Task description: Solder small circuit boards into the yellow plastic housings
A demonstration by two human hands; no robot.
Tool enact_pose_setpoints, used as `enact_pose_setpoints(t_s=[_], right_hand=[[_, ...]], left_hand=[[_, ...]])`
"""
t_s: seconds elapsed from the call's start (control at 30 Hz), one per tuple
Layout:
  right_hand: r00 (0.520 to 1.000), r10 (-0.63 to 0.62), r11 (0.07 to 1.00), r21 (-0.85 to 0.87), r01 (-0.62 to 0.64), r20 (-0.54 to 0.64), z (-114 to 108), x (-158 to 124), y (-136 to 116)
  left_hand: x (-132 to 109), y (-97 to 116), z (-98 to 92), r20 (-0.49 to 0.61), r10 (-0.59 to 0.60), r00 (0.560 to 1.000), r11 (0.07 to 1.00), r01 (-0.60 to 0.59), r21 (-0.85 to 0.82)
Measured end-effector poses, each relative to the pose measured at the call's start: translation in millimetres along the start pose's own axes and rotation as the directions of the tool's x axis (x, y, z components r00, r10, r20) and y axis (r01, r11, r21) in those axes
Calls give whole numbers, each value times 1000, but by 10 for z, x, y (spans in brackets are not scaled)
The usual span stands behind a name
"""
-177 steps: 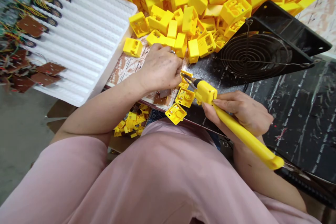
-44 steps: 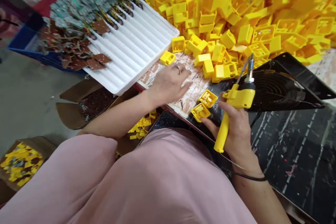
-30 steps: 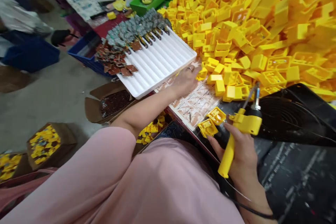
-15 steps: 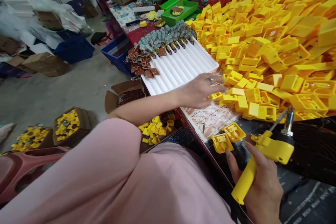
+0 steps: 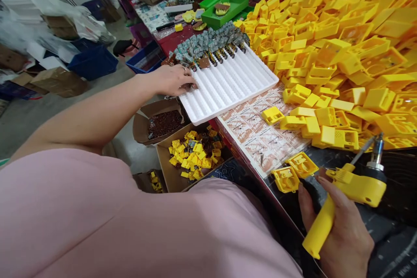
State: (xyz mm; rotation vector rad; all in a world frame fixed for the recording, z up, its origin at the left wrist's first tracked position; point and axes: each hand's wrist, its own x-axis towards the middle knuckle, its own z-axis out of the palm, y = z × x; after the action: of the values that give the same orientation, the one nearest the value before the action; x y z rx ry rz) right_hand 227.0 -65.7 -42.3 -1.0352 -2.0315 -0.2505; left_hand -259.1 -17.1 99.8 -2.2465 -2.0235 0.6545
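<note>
My left hand (image 5: 176, 80) reaches over the left end of the ribbed white foam tray (image 5: 228, 91). Its fingers are bent down around the small brown boards there, and a bit of brown shows at the fingertips; most of the boards are hidden beneath. Grey-green parts with wires (image 5: 208, 45) are heaped along the tray's far edge. In my right hand (image 5: 345, 230) is a yellow soldering gun (image 5: 321, 226), its metal tip pointing up and away. By the right thumb and fingertips lies an opened yellow plastic case (image 5: 286, 179), both halves facing up.
A large pile of yellow cases (image 5: 342, 65) covers the right of the table. Green trays (image 5: 224, 13) stand at the back. Below the table edge sit a carton of yellow parts (image 5: 192, 156) and a box of small dark-brown pieces (image 5: 164, 124). Blue crates (image 5: 93, 61) stand on the floor.
My left hand has moved left from the near side of the yellow pile to the brown boards on the foam tray. The right hand still holds the soldering gun; the view has shifted slightly.
</note>
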Motion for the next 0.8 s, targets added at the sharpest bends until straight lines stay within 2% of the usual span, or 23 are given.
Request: enact_pose_setpoints(t_s=[0.13, 0.3, 0.37, 0.5, 0.6, 0.7, 0.8], right_hand=[[1000, 16, 1000, 4, -16, 23, 10, 11, 0], [999, 25, 999, -20, -24, 43, -6, -9, 1], [997, 61, 998, -7, -61, 48, -1, -34, 9], [985, 153, 988, 24, -156, 84, 14, -62, 32], [990, 121, 992, 17, -122, 68, 6, -28, 28], [997, 46, 999, 22, -48, 66, -6, 24, 5], [999, 33, 999, 26, -34, 35, -4, 31, -2]], left_hand=[[-24, 33, 42, -25, -79, 997, 992, 81, 93], [5, 65, 142, -123, -108, 986, 993, 113, 33], [10, 22, 153, -105, -61, 993, 996, 67, 55], [23, -108, 170, 0, 100, 995, 984, -98, 146], [29, -209, 222, -32, 137, 990, 978, -130, 162], [-5, -260, 262, -132, 51, 990, 993, -36, 108], [-54, -238, 285, -239, -147, 960, 989, 137, -56]])
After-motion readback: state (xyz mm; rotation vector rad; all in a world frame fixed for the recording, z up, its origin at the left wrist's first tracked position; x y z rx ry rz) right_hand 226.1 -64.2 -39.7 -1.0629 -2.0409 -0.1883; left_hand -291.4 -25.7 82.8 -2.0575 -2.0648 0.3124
